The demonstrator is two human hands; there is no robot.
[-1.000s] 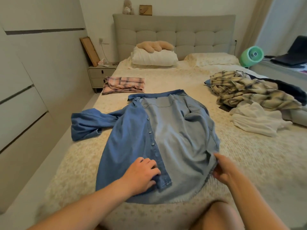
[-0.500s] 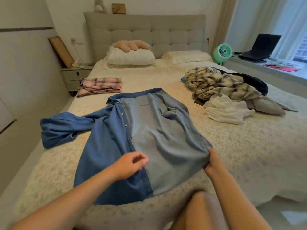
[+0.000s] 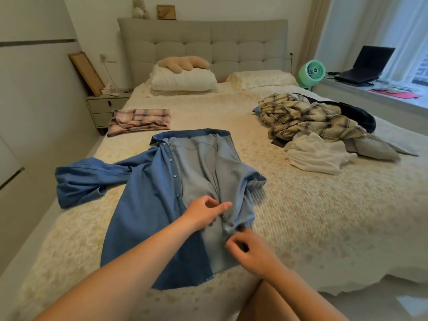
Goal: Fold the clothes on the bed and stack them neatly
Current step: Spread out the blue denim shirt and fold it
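Observation:
A blue denim shirt (image 3: 148, 205) lies unbuttoned on the bed (image 3: 324, 216), collar toward the headboard, its left sleeve stretched out to the left. The shirt's right front panel is pulled in over the pale inside, bunched near the middle. My left hand (image 3: 205, 213) rests on the pale lining at the shirt's centre, its fingers pinching the pulled-in edge. My right hand (image 3: 249, 250) grips the same panel's lower edge just below. A folded pink plaid garment (image 3: 140, 121) lies at the far left of the bed.
A heap of unfolded clothes sits at the right: a yellow plaid shirt (image 3: 308, 119), a white garment (image 3: 315, 154), a dark piece (image 3: 356, 114). Pillows (image 3: 183, 78) lie by the headboard. A nightstand (image 3: 105, 107) stands left, a green fan (image 3: 311, 72) and laptop (image 3: 366, 64) right.
My right hand has dragged the shirt's right side inward over the lining toward the middle. My left hand has lifted off the button placket and moved right to meet that edge.

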